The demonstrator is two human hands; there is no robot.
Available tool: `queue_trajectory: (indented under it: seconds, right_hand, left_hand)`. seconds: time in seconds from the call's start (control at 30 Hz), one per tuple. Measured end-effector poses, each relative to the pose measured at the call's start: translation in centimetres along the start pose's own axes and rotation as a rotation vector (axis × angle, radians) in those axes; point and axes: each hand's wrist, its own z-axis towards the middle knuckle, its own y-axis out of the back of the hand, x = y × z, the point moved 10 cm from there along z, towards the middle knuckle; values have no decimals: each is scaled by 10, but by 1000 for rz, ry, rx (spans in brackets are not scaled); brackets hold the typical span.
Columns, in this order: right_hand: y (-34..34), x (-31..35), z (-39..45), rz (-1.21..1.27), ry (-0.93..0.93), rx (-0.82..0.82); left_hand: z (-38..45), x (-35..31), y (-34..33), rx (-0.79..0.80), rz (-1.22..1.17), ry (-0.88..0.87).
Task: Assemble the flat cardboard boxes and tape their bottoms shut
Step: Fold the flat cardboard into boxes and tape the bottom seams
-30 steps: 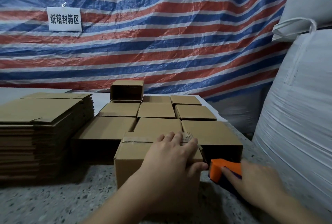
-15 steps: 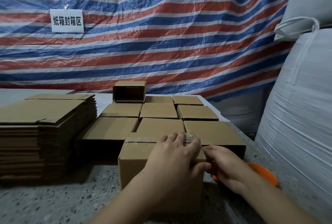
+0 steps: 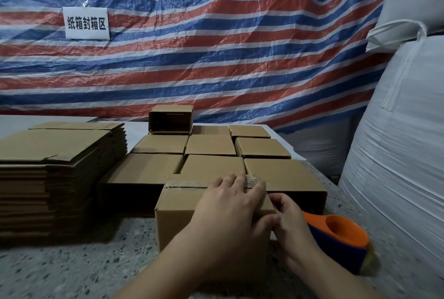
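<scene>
Pressing flat, my left hand [image 3: 230, 205] lies spread on the box [image 3: 185, 212] at lower centre of the frame, fingers reaching the taped seam. My right hand [image 3: 289, 224], which held the dispenser [image 3: 336, 236] a second ago, has let it go; it now rests on the surface [image 3: 72, 265] at lower right, just behind that hand. The right fingers curl against the box's right edge, apparently pinching or rubbing down the tape end; I cannot tell which. I judge this bottom nearly sealed. Flat blanks [image 3: 52, 154] wait at left, finished boxes [image 3: 211, 145] behind.
</scene>
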Motion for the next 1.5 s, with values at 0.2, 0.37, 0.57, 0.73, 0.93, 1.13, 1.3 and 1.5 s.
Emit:
queue_trajectory:
  seconds: [0.2,0.37,0.57,0.73,0.93,1.13,1.3,1.5]
  right_hand:
    - [17,29,-7,-144,261,-59]
    - [-25,2,-24,-130,187,221]
    - [-27,-7,-27,-14,116,211]
    - [-21,24,-28,-211,277,158]
    - [-26,25,-33,-224,387,273]
    - [-28,25,-34,-218,405,203]
    - [-30,56,-22,-334,283,130]
    - [-20,31,5,-490,-18,116]
  left_hand:
    - [0,-1,6,-11,-31,10]
    - [-2,2,7,-21,-155,18]
    - [-5,4,18,-66,-326,83]
    - [-23,37,58,-324,-702,211]
    - [-92,106,64,-628,-710,475]
    - [-113,128,-9,-385,-1202,638]
    - [-108,148,-1,-414,-1382,720]
    - [-122,146,-15,-288,-1254,906]
